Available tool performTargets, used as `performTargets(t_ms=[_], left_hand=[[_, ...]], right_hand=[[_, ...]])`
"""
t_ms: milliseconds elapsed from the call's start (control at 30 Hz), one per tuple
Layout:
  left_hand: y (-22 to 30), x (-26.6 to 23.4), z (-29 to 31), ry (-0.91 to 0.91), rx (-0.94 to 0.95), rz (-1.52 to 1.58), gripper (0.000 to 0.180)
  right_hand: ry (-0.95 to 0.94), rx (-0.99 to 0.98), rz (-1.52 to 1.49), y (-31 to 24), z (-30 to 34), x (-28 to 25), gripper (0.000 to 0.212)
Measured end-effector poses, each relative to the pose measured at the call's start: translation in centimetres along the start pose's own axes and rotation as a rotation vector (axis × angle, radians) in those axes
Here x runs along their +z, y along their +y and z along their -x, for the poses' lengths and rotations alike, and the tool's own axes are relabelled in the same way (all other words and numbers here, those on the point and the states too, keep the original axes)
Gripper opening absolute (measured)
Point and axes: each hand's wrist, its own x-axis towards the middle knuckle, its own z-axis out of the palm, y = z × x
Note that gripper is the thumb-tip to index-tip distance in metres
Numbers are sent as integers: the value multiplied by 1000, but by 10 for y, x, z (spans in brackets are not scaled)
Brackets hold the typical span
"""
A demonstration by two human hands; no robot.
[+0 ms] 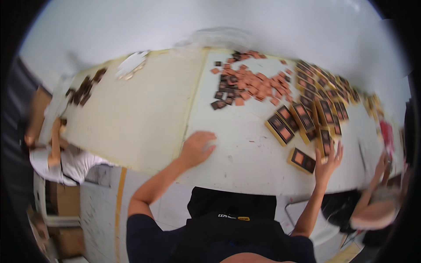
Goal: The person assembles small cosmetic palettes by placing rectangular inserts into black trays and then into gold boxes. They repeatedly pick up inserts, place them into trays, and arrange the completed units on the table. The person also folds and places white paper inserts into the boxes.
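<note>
My right hand (330, 160) has its thumb and fingers around the near end of a small black box with gold sides (324, 139), at the front of a heap of similar boxes. Just left of it lies a single black and gold box (301, 160) with a square orange-brown patch on its top. My left hand (197, 149) hovers over or rests on the white table (232, 164), thumb apart from the fingers, holding nothing. Beyond the hands, many small flat squares (258, 83), orange-brown and black, are spread in a loose pile.
More black and gold boxes (320, 79) stand in rows at the back right. A clear plastic bag (219, 37) lies at the far edge. Dark pieces (83, 91) and white round items (131, 63) are on the left. One person (66, 162) sits left, another (377, 210) right.
</note>
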Motion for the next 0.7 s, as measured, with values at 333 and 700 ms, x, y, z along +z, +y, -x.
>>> performTargets(t_ms=[333,700], left_hand=[[-296,-129,-45,389,-331,-738,27],[-431,-185,-163,285,-755,-1231,52]], right_hand=[[-566,-164,-644,-204,113,-15,45],[-315,-105,-362,-232,110,5,23]])
